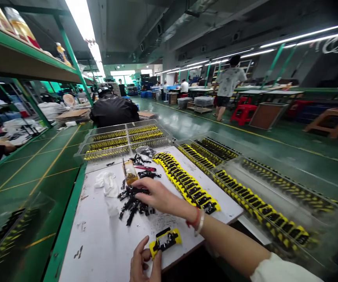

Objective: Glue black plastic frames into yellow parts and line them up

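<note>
In the head view, the unit (166,239), a yellow and black piece, is at the lower centre of the frame, above the near edge of the desk (98,246). My left grip (141,261) is narrow and holds the unit by its left yellow end, thumb on the near side and fingers behind; I am unable to tell whether the far end rests on the surface. My right grip (154,192) is at the centre of the frame, fingers lowered onto the loose heap of black parts (132,205); its fingertips are partly hidden, so I am unable to tell whether it holds one. I judge the unit light and stiff, probably moulded plastic, with a smooth face that may slip under a dry fingertip. The recessed middle carries small fittings and appears the more fragile zone; take hold at the yellow ends and keep pressure off the centre. The black parts look thin, light and prone to tangle; lift each singly by one end and avoid bending it. Handle the row (186,180) of similar units, right of centre, likewise by the yellow edges, since they stand tightly packed and a sideways knock could disturb their neighbours.
</note>
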